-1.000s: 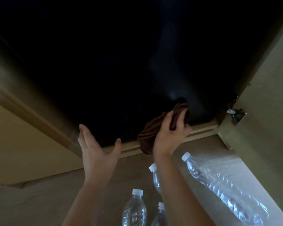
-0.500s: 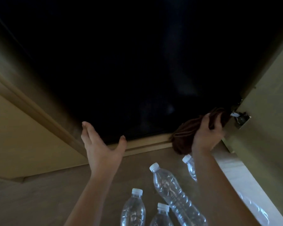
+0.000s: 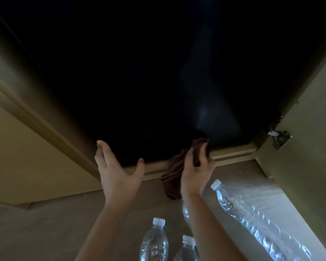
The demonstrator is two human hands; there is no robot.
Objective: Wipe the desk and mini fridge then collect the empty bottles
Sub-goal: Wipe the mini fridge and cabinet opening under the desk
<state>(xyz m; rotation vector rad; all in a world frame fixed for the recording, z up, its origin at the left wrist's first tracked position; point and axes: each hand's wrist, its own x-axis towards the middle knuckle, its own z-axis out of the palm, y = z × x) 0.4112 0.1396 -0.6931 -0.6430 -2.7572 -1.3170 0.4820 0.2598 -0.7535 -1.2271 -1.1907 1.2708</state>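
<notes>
- At the bottom edge of the dark panel [image 3: 139, 81] (too dim for any detail, though it is probably the mini fridge's front), the right hand [image 3: 196, 172] grips a bunched brown cloth [image 3: 172, 178]. Its fingers curl over the top of the wad and hold it against the wooden sill [image 3: 233, 150], with the loose end hanging below.
- Just left of it, the left hand [image 3: 117, 170] is raised toward the panel, fingers straight and thumb spread wide, holding nothing. I cannot tell whether the fingertips touch the panel.
- On the pale floor [image 3: 45, 232] below are clear plastic bottles with white caps:
  - The lying bottle [image 3: 252, 219] slants along the right, its cap nearest the right wrist.
  - The left bottle [image 3: 154, 242] and the middle bottle [image 3: 186, 249] show cap and shoulders at the bottom edge.
  - The hidden bottle [image 3: 185, 211] is mostly covered by the right forearm.
- At the right, a wooden cabinet door [image 3: 309, 129] stands open on a metal hinge [image 3: 279, 137].
</notes>
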